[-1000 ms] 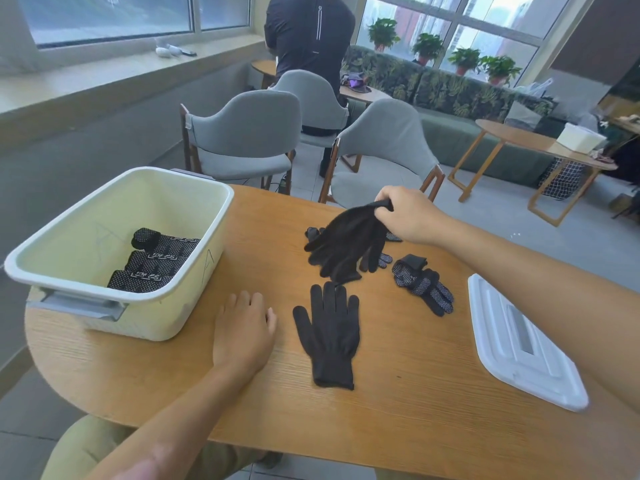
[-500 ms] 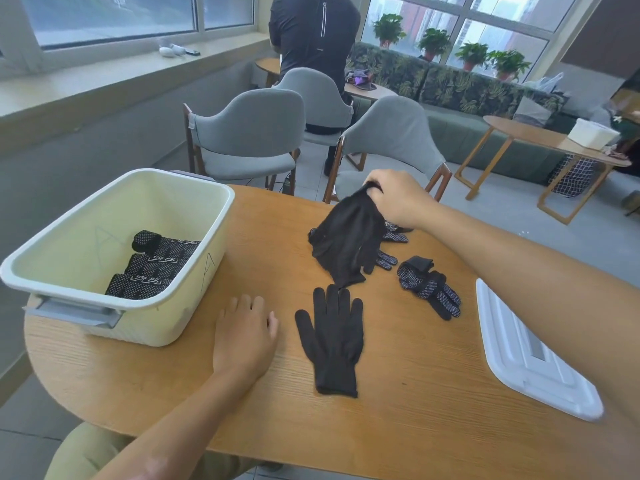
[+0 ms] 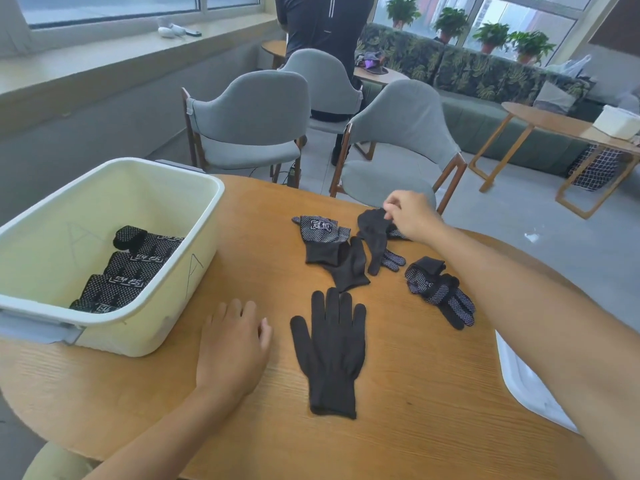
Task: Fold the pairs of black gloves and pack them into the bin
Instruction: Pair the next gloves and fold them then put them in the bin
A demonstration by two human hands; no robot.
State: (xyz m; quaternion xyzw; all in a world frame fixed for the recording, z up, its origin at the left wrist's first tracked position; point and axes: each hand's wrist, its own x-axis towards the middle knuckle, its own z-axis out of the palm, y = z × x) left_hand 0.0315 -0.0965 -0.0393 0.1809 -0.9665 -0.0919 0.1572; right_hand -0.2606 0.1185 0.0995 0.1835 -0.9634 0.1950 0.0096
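Black knit gloves, thin and limp; judged light, soft and non-fragile, likely to sag and drape when lifted. Best hold looks to be the cuff, or a flat press on the palm while folding.

Head view, places given relative to the bin (image 3: 204, 188):
- Bin: cream plastic tub at the worktop's (image 3: 263, 427) left edge. Folded dotted gloves (image 3: 135, 268) lie stacked inside.
- Flat glove (image 3: 330, 351): right of the bin, fingers pointing away from the viewer, cuff nearest, spread ready for pairing.
- Loose pile (image 3: 332, 251): farther right and beyond the flat glove; one glove shows its dotted palm and printed label.
- Folded pair (image 3: 440, 291): well right of the bin, bundled, still on the worktop.
- Right hand (image 3: 410, 216): beyond the pile, fingertips pinching the cuff end of a plain glove (image 3: 375, 237) that hangs onto the pile.
- Left hand (image 3: 233, 344): just right of the bin, flat on the wood, fingers straight, holding nothing.
- White lid (image 3: 526, 382): far right, partly hidden by the right forearm.

Surface: oval wood-grain worktop, smooth; gloves should slide easily. Room: grey chairs (image 3: 249, 119) behind, a person standing beyond, window ledges, potted plants.
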